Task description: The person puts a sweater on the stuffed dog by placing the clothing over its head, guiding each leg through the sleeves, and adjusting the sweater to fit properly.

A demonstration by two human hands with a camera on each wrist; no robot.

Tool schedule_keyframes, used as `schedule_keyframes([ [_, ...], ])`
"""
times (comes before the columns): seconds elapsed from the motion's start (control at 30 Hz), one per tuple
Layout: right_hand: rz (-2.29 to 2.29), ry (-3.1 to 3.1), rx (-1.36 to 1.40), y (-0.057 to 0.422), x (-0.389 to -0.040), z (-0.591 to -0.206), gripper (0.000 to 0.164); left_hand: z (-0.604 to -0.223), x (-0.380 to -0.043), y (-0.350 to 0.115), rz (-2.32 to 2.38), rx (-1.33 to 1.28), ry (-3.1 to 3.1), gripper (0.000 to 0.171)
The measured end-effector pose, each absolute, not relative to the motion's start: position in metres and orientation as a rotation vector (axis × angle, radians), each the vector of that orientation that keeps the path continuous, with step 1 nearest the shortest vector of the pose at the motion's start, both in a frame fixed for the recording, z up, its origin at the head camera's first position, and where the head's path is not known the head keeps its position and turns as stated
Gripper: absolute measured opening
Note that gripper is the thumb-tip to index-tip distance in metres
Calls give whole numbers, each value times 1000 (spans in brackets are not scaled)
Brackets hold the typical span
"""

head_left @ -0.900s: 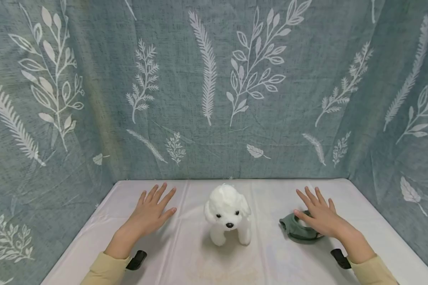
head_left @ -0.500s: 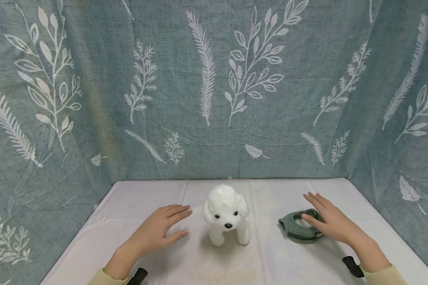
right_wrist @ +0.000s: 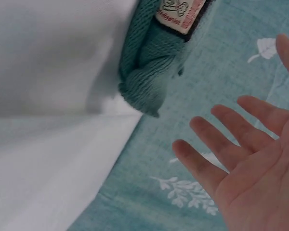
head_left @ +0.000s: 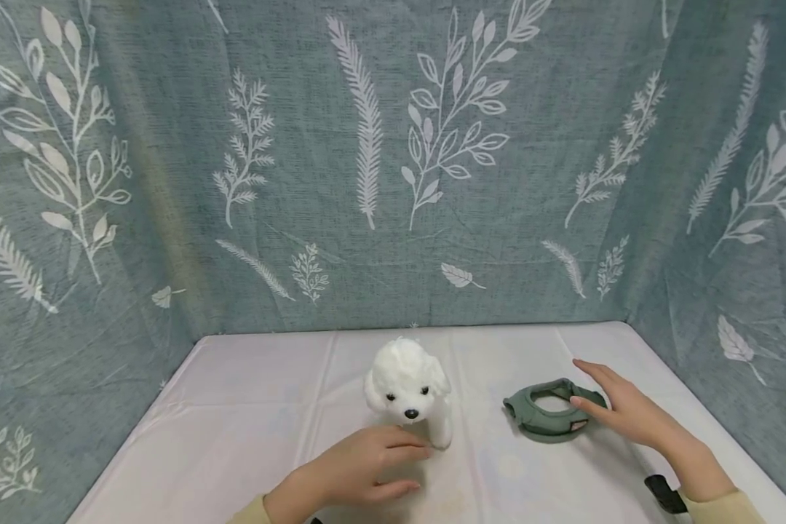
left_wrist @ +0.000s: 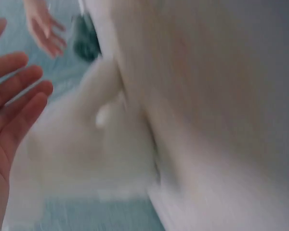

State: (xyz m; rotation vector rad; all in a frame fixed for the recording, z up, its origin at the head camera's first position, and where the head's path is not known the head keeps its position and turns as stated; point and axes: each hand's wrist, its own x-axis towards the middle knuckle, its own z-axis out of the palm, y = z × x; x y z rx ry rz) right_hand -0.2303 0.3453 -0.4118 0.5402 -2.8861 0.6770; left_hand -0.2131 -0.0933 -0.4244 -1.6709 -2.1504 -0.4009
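Observation:
A white plush dog [head_left: 402, 375] stands upright on the table, facing me. My left hand [head_left: 360, 466] is in front of its legs in the head view, fingers extended and slightly bent, hiding one foreleg. The left wrist view is blurred; there the hand [left_wrist: 12, 110] appears beside the dog's body [left_wrist: 82, 154] with nothing in its grasp. To the right lies a small green knitted garment [head_left: 544, 421] with a wide opening and a sewn label [right_wrist: 180, 13]. My right hand [head_left: 632, 413] hovers at its right edge, fingers apart and palm facing it, without gripping it.
A white cloth covers the table [head_left: 236, 407]. Blue-green curtains [head_left: 380, 276] with white leaf prints rise behind and on both sides. A black wrist strap part [head_left: 664, 495] shows under the right forearm.
My left hand has moved right and toward me, from beside the plush dog to in front of its legs. The right hand has shifted rightward, uncovering more of the garment; the view has turned slightly.

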Motion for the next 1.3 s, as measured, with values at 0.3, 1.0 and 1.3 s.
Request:
schedule_keyframes([
  [0.3,718,-2864,599,355,-236,-415,62,-421,-212,-20,-429,-1681,-2147,35],
  [1.0,877,-2940,462,365,-246,-431,51,-424,-256,81,-613,-1147,-2612,42],
  [1.3,923,-3009,425,367,-246,-434,51,-433,-272,94,-954,-877,-2878,45],
])
